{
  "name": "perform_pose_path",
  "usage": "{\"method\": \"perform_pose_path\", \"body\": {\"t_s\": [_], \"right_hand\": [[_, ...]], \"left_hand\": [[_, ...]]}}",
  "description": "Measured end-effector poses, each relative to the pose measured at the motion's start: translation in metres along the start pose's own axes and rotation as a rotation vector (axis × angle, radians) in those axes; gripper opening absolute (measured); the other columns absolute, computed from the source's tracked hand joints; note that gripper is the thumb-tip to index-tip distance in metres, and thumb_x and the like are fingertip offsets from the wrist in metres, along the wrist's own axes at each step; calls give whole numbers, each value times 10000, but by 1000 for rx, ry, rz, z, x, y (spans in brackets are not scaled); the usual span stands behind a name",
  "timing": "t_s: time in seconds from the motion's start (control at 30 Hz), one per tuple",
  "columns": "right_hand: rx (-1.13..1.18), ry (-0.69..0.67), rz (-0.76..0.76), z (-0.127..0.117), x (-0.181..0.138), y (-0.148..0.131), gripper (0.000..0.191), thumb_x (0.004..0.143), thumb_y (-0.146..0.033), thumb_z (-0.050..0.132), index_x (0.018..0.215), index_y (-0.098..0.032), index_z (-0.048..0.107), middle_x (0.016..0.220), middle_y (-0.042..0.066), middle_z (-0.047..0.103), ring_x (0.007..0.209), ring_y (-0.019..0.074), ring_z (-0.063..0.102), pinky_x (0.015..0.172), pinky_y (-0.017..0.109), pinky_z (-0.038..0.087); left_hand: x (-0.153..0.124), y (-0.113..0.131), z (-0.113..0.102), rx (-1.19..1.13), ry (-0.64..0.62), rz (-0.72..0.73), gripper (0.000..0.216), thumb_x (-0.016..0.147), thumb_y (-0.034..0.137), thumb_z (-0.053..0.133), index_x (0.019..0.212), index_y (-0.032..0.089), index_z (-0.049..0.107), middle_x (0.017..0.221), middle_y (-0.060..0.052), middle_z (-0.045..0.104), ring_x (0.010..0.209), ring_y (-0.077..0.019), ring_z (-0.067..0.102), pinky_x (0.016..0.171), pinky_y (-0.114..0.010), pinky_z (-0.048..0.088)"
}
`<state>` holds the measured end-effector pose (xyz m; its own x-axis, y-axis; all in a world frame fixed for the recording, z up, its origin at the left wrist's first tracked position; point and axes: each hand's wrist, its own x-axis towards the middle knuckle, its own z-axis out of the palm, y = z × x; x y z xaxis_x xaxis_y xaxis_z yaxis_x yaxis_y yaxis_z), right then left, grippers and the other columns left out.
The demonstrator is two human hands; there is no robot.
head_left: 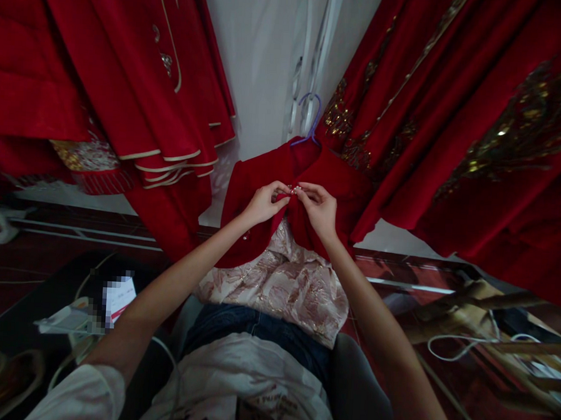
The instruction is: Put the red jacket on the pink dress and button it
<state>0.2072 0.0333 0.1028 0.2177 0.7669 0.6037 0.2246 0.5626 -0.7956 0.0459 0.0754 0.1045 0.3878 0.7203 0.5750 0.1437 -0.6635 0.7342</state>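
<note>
A short red jacket (251, 183) hangs from a purple hanger (318, 108) in front of me. Its front edges meet under my fingers at a small shiny beaded fastener (295, 189). My left hand (266, 203) pinches the fastener's left side, fingers closed. From the right, my right hand (320, 211) pinches the other side, its fingertips close to those of the left. Whether the fastener is hooked together is too small to tell. Pale pink brocade fabric (276, 285) with a shiny pattern shows below the jacket and spreads over my lap.
Red garments with cream piping (141, 77) hang at the left. More red garments with gold sequins (505, 134) hang at the right. Behind stands a white cabinet (260, 52) with handles. A dark surface at lower left bears a white card (120, 297); a white cord (461, 348) lies at right.
</note>
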Motion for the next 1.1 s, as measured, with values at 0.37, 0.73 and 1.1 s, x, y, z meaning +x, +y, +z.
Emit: {"method": "perform_pose_path", "body": {"t_s": [0.37, 0.73, 1.1], "right_hand": [[-233, -14, -175, -6, -8, -18, 262, 877, -366, 598, 1066, -239, 727, 1042, 62, 666, 970, 181, 650, 813, 318, 603], [-213, -56, -139, -22, -8, -20, 314, 817, -363, 676, 1081, -200, 727, 1026, 69, 662, 883, 157, 662, 774, 286, 604], [-130, -67, -61, -21, -8, -11, 409, 765, -449, 708, 1080, -188, 719, 1054, 87, 665, 879, 177, 676, 823, 340, 599]], "left_hand": [[3, 19, 4, 139, 11, 70, 80, 803, 232, 613, 836, 160, 599, 781, -25, 668, 695, -115, 625, 652, -226, 501], [4, 27, 12, 258, -22, 145, 69, 779, 193, 586, 820, 149, 620, 741, -16, 664, 651, -104, 603, 634, -213, 472], [2, 30, 9, 336, -35, 224, 34, 782, 183, 590, 795, 154, 604, 722, -1, 635, 633, -98, 566, 623, -208, 434]]}}
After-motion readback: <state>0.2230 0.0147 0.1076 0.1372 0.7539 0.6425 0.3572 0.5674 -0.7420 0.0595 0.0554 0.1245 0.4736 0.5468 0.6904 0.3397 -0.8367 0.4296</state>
